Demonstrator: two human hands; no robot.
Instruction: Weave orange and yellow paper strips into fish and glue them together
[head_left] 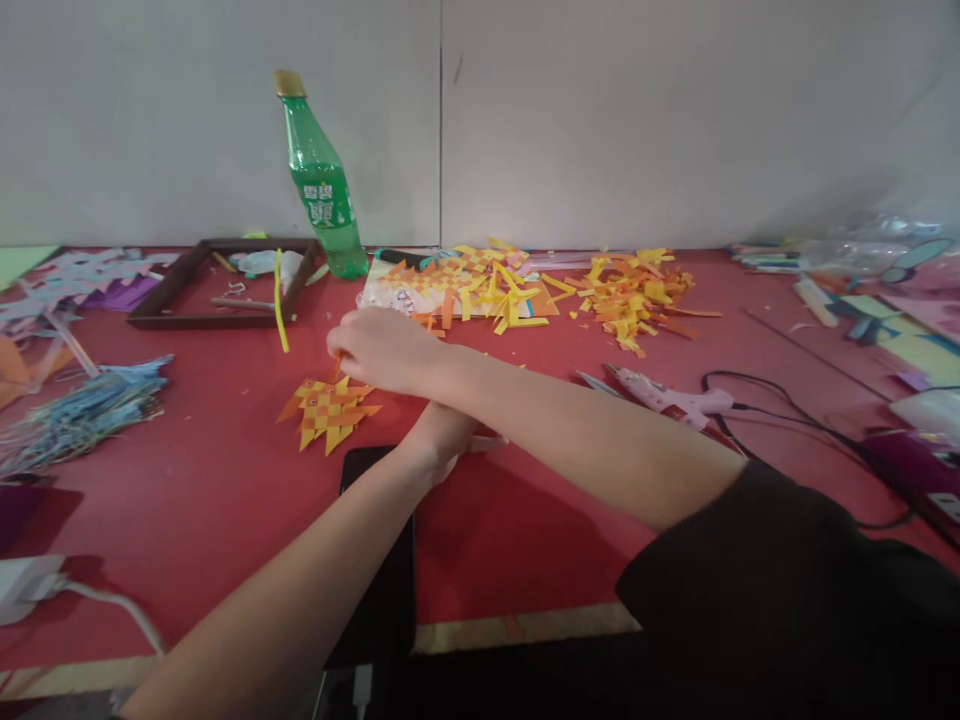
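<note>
Woven paper fish (330, 408), orange and yellow, lying on red worktop (225, 500), just beside right hand (381, 345). Right arm (570, 425) crossed over left arm (300, 560). Left hand (448, 435) partly hidden beneath; finger spread cannot be told. Right fingers curled, close together, pinching thin orange strip (339, 363).

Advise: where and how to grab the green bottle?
I'd wrap the upper body of the green bottle, just above its label, coming from the front. It stands on its base and narrows there toward the cap; the wall is behind and the brown frame close on its left, so the front looks freer.
</note>
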